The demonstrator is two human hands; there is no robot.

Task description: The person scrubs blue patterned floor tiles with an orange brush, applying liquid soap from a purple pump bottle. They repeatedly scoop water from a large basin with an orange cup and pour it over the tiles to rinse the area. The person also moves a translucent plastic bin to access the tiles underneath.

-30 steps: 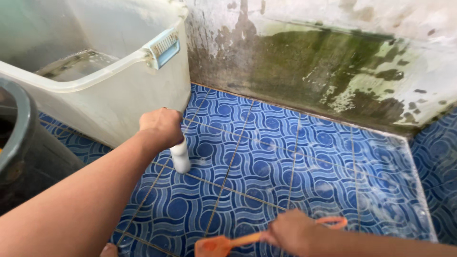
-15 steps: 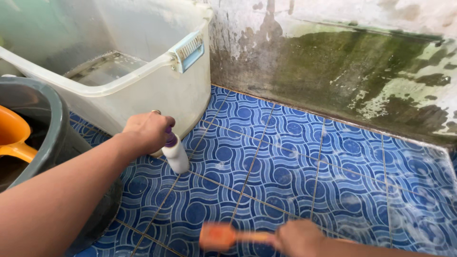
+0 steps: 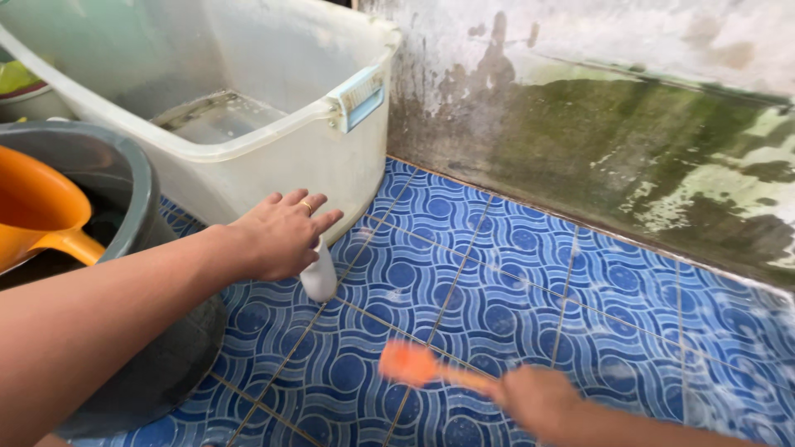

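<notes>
1. A person's left hand [image 3: 281,232] rests over the top of a small white bottle [image 3: 319,277] standing upright on the blue patterned floor tiles [image 3: 530,281], just beside the white plastic tub [image 3: 281,157]; the fingers [image 3: 319,222] are spread and extended, not curled round the bottle, so the hand looks open on it rather than gripping.

2. The right hand [image 3: 538,401], low in the view, is closed on the handle of an orange scrubbing brush [image 3: 410,364], whose blurred head sits over the tiles in front of the bottle.

3. The tiles are wet and streaked with pale, soapy film, heaviest toward the right-hand side near the wall, which suggests that cleaner has been spread and that scrubbing is under way.

4. The wall [image 3: 629,157] behind carries broad dark green and black staining along its lower part, with peeling white patches; nothing there looks cleaned yet.

5. A dark grey bucket [image 3: 137,248] stands at the left, touching the arm's line of sight, with an orange dipper [image 3: 37,211] lying inside it.

6. As a judgement, the floor work appears partly done: film remains unrinsed, and the wall stains are untouched.
</notes>
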